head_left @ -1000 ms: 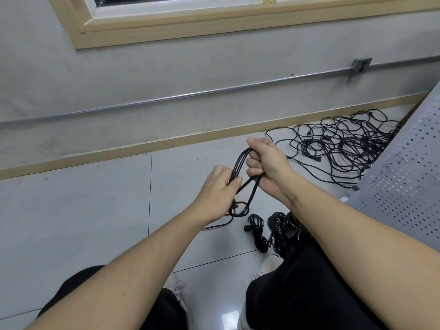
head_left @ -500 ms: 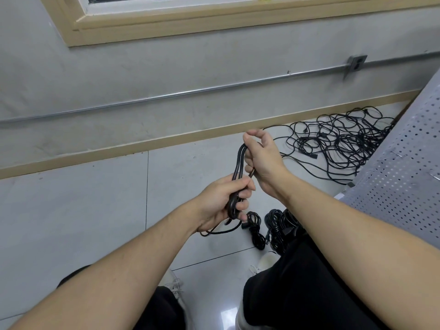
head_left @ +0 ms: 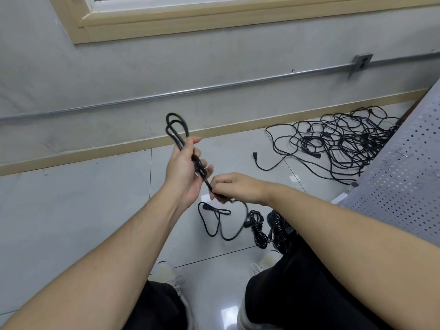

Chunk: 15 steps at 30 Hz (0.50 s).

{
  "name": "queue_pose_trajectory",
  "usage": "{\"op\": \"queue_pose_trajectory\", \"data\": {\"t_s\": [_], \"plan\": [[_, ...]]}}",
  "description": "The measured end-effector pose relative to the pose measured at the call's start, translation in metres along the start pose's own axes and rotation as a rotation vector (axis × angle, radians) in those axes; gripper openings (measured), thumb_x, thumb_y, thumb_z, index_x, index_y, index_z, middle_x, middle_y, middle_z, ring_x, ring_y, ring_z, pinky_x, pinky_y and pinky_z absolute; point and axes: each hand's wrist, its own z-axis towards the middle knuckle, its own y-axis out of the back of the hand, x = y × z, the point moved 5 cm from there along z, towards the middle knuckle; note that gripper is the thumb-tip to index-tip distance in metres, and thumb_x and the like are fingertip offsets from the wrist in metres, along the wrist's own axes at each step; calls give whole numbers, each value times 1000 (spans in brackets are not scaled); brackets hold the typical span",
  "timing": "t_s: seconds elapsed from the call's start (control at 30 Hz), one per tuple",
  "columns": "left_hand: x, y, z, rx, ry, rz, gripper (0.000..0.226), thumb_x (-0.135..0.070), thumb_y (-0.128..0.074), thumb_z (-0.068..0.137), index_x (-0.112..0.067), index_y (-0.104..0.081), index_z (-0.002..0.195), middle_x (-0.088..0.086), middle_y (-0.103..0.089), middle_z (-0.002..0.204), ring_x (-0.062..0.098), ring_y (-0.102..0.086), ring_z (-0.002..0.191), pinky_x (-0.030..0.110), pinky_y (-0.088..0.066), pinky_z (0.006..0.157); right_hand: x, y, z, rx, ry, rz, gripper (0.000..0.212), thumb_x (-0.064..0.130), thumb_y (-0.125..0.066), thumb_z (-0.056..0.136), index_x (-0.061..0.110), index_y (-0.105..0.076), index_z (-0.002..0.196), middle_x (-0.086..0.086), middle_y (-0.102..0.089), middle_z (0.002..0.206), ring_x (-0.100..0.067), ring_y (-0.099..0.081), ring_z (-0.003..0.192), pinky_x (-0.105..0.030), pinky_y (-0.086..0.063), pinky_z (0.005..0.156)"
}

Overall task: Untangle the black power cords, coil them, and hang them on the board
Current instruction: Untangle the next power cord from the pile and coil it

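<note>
Between left hand (head_left: 184, 172) and right hand (head_left: 234, 188), folded black cord (head_left: 177, 129).

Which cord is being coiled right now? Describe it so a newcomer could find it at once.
Start at the tan baseboard; in front of it the left hand holds up a folded black cord, and the right hand pinches its lower end. Unlike the tangled pile and the coiled bundles lying on the floor, it is held in the air.

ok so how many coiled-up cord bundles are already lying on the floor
2, as far as I can tell: one bundle on the tile below the right hand, another beside it, partly hidden by the right forearm, which may cover more.
</note>
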Motion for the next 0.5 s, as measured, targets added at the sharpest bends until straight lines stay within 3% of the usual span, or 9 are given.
{"op": "queue_pose_trajectory", "data": {"t_s": [0.1, 0.17, 0.2, 0.27, 0.37, 0.5], "plan": [[-6, 12, 6, -117, -158, 238, 19, -29, -44, 110, -22, -61, 111, -7, -43, 63, 9, -38, 45, 24, -41, 45, -6, 1, 1, -12, -87, -207, 26, 40, -61, 97, 20, -67, 81, 7, -54, 64, -9, -48, 59, -23, -39, 61], [-15, 19, 9, -159, -323, 519, 21, -32, -42, 109, -27, -62, 110, -4, -49, 55, 14, -45, 46, 27, -46, 49, -14, 8, -2, -24, -145, -393, 37, 50, -63, 95, 19, -65, 75, 4, -56, 63, -9, -46, 53, -26, -39, 60], [-19, 23, 12, -172, -377, 624, 22, -35, -41, 108, -30, -63, 109, 2, -56, 61, 19, -53, 53, 30, -50, 56, -17, 13, -5, -33, -171, -433, 41, 53, -65, 94, 19, -61, 70, 3, -55, 63, -9, -44, 50, -26, -38, 57], [-22, 31, 19, -159, -408, 771, 23, -40, -41, 106, -35, -63, 108, 3, -62, 79, 25, -57, 68, 37, -51, 70, -24, 24, -13, -85, -201, -310, 42, 53, -70, 90, 20, -56, 67, 6, -51, 62, -10, -40, 51, -24, -34, 51], [-13, 31, 22, -42, -393, 1060, 22, -40, -43, 107, -34, -64, 111, -1, -62, 95, 23, -59, 78, 35, -46, 71, -24, 37, -22, -167, -171, -6, 34, 45, -74, 90, 18, -61, 73, 13, -44, 51, -10, -36, 51, -24, -29, 49], [13, 15, 12, 231, -300, 1245, 22, -37, -48, 106, -29, -69, 105, -5, -59, 83, 15, -56, 72, 33, -44, 68, -30, 49, -24, -253, -246, 193, 32, 41, -81, 83, 11, -71, 89, 8, -41, 58, -11, -34, 51, -23, -28, 48]]}}
